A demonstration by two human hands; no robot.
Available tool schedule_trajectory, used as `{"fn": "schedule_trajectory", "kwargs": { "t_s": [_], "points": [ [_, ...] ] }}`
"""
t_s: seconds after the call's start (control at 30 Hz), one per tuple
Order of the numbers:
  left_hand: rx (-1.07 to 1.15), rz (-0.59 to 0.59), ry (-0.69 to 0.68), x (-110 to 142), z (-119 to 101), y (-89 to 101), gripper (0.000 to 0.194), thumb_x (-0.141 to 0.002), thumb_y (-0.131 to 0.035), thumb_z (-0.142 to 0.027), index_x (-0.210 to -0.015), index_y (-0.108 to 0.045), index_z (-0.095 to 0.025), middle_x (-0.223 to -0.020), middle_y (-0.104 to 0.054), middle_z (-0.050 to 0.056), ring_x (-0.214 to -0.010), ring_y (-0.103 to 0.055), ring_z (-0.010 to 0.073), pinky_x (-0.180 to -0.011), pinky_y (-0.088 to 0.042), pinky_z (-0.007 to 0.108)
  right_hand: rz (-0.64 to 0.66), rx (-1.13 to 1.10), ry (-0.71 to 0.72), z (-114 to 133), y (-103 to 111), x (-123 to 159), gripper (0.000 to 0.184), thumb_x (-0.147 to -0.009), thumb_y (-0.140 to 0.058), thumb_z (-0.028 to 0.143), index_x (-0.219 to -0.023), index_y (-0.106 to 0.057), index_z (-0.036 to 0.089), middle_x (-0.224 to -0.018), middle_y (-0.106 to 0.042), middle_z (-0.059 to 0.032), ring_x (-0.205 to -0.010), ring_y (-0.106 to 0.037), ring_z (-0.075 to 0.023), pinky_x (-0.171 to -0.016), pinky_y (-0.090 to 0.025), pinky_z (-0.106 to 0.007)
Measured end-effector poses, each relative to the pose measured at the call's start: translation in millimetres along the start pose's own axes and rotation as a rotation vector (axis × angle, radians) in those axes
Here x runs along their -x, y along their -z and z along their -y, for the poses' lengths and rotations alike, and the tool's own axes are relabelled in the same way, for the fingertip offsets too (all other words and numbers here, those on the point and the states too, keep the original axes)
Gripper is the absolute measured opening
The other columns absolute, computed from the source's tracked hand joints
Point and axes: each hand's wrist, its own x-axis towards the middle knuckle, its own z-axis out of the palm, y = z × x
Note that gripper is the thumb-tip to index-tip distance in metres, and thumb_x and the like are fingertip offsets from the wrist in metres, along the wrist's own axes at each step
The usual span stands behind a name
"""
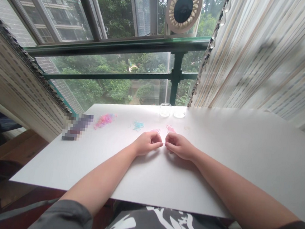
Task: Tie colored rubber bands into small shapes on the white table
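Observation:
My left hand (149, 143) and my right hand (179, 146) come almost together above the white table, fingertips facing each other. Each has thumb and forefinger pinched. A tiny pale bit seems to span the small gap between them, too small to make out. Just beyond my fingers lie a pink pile of small bands (171, 128) and a paler pink pile (155, 131), partly hidden by my left hand. Farther left are a light blue pile (138, 125) and a larger mixed pink, orange and purple pile (104, 121). A few pale yellowish bands (187, 128) lie to the right.
Near the far edge of the white table (88, 169) stand a clear round container (165, 109) and a low clear dish or lid (179, 114). A pixelated dark object (78, 128) lies at the left edge. Behind are a green railing (121, 45), a round fan (183, 9) and curtains (260, 56).

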Motion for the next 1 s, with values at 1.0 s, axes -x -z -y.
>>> {"fn": "schedule_trajectory", "kwargs": {
  "t_s": [1.0],
  "points": [
    [-0.272,-0.21,-0.021,-3.3,7.3,19.8,0.013,-0.077,-0.055,-0.025,-0.078,-0.065,-0.017,-0.077,-0.067,0.002,-0.071,-0.058,0.0132,-0.068,-0.044,0.025,0.027,0.038,-0.011,0.3,-0.3,1.4,0.009,-0.079,-0.049,0.02,-0.072,-0.044,0.019,-0.06,-0.051,0.0036,-0.053,-0.049,-0.0106,-0.052,-0.038,-0.023]
  ]
}}
